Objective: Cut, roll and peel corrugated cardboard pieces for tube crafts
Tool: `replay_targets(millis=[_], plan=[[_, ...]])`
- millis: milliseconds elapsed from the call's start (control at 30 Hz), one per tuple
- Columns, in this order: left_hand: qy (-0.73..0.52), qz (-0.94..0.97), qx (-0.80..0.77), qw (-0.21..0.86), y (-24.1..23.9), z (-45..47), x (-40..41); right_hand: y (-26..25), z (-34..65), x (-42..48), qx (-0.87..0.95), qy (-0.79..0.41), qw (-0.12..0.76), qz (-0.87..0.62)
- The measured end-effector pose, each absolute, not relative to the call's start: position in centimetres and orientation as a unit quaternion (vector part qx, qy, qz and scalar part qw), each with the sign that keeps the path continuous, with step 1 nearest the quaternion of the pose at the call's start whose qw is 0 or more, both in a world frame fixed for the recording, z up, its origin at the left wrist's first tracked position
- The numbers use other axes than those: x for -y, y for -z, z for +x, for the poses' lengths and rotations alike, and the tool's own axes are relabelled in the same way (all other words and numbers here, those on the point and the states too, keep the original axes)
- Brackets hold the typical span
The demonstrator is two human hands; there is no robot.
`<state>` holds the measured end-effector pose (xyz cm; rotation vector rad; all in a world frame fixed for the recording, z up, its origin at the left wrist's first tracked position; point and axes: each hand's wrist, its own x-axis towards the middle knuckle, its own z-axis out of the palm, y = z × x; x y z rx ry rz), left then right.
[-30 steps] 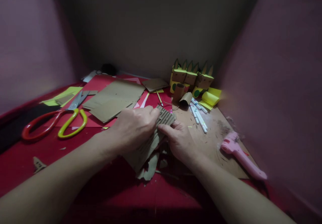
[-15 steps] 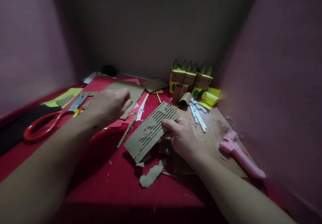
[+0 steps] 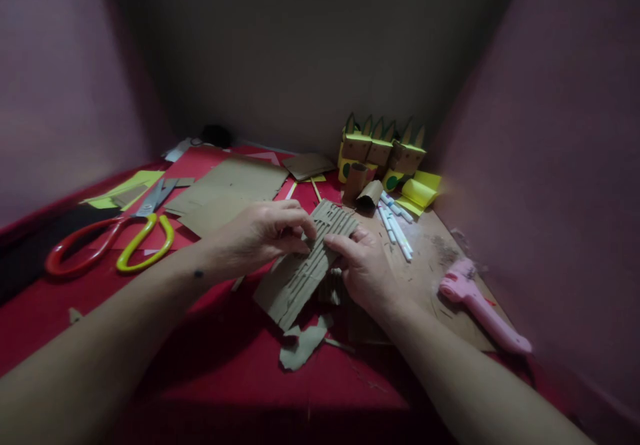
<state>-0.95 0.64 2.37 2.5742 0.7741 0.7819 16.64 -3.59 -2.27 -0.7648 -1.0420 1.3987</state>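
Note:
A strip of corrugated cardboard [image 3: 300, 275], its ridges partly bared and its surface paper torn, is tilted above the red tabletop. My right hand [image 3: 367, 265] grips its right edge, thumb on top and fingers underneath. On the upper left part of the strip, the curled fingers of my left hand [image 3: 277, 231] pinch at the surface; a loose bit between the fingertips cannot be made out. Just below the strip lies a torn scrap of paper [image 3: 303, 348]. Another ridged cardboard piece [image 3: 330, 288] shows partly behind my right hand.
Scissors [image 3: 155, 198] with red and yellow handles and cardboard sheets [image 3: 240, 178] lie at left. At right, a pink glue gun [image 3: 480, 305] and white sticks [image 3: 395, 228] rest on a board [image 3: 425, 285]. Behind stand yellow-and-brown cardboard figures [image 3: 380, 151] and cardboard tubes [image 3: 354, 181].
My left hand has come down and right from above the cardboard sheets onto the corrugated strip, uncovering the scissors' yellow handle. My right hand keeps its grip on the strip.

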Motion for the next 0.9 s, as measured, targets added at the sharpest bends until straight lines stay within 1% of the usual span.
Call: replay_targets(millis=[267,467,733,900], plan=[[-0.255,0.914,-0.242,0.203,-1.9,-1.0,-1.0,2.1,16.4,4.0,0.462,-0.597,0.578,-0.310],[-0.212,0.933,-0.228,0.180,-2.3,-1.3,-0.7,2.4,16.4,3.9,0.449,-0.616,0.567,-0.312],[-0.200,0.927,-0.222,0.225,-3.4,-2.2,-0.9,2.5,16.8,3.3,0.433,-0.617,0.586,-0.298],[-0.211,0.905,-0.242,0.278,-3.3,-2.5,-1.0,2.6,16.8,3.3,0.430,-0.616,0.587,-0.301]])
